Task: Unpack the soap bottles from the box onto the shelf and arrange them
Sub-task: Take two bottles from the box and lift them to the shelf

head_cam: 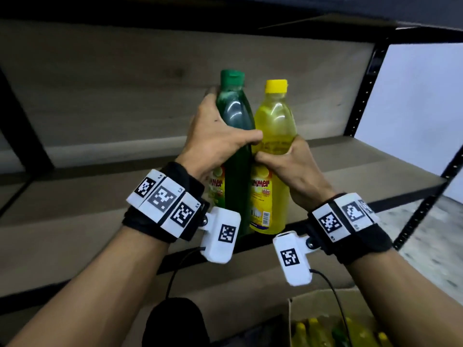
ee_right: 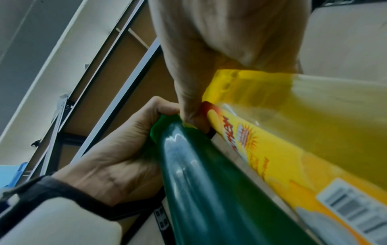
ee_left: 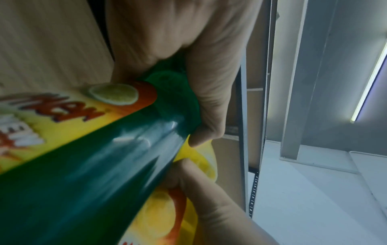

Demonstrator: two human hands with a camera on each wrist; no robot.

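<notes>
Your left hand (head_cam: 215, 139) has its fingers wrapped round the tall green plastic soap bottle w/ green cap (head_cam: 234, 113); your right hand (head_cam: 288, 164) grips the yellow plastic soap bottle w/ yellow cap (head_cam: 273, 121). Both bottles upright, touching side by side, above the wooden shelf board (head_cam: 100, 196). The open cardboard box (head_cam: 325, 306) sits below that shelf, more bottles inside.
</notes>
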